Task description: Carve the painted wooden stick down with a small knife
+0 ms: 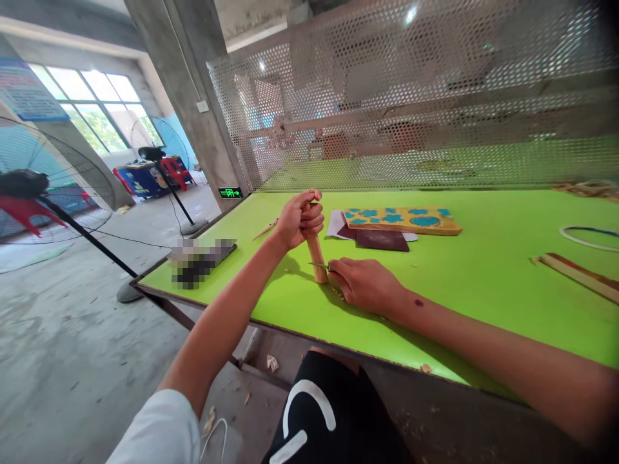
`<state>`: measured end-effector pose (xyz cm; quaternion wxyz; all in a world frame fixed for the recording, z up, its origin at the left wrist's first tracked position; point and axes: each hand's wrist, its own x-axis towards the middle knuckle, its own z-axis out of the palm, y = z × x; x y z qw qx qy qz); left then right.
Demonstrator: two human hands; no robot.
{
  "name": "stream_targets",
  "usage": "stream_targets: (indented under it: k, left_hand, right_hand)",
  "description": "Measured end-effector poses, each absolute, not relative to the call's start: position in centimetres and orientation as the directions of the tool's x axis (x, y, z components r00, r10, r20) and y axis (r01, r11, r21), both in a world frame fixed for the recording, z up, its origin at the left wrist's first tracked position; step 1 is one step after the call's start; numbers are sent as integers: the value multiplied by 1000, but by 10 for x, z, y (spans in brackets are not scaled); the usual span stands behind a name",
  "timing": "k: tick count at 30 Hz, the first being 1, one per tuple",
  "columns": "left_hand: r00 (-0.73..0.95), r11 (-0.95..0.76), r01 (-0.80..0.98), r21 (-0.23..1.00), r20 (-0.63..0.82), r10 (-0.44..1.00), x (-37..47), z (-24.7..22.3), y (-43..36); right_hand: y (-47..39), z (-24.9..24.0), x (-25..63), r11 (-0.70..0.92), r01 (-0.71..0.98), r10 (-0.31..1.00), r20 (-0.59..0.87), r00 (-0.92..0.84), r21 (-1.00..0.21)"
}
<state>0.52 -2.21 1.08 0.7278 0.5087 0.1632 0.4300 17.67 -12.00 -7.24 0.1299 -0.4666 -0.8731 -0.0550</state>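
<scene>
My left hand [302, 219] is closed round the top of a wooden stick [316, 258], which stands nearly upright with its lower end on the green table [464, 270]. Low on the table, my right hand [365, 283] grips a small knife [318, 265]. Its thin blade lies across the stick near the bottom; the handle is mostly hidden in my fingers. Small wood shavings [338, 293] lie beside the stick's foot. Behind my left hand rests a slim pointed wooden piece [265, 230].
A yellow board with blue patches [401, 220] lies at the back over dark red sheets [382, 240] and white paper. Wooden strips [580, 274] and a white ring [587, 238] are at the right. A perforated metal screen [411, 116] borders the table; fans [152, 153] stand left.
</scene>
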Motion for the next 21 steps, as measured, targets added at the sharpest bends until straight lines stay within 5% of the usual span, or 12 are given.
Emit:
stream_targets:
  k: [14,21]
  left_hand:
    - [649,193,-478,857,196,735,-9,4,-7]
    - [624,250,-506,825,151,767,-15,2,-4]
  right_hand:
    - [-123,-65,177,559,828,815,220,-536,-51]
    - [-130,-62,184,584,811,803,119,-583,33]
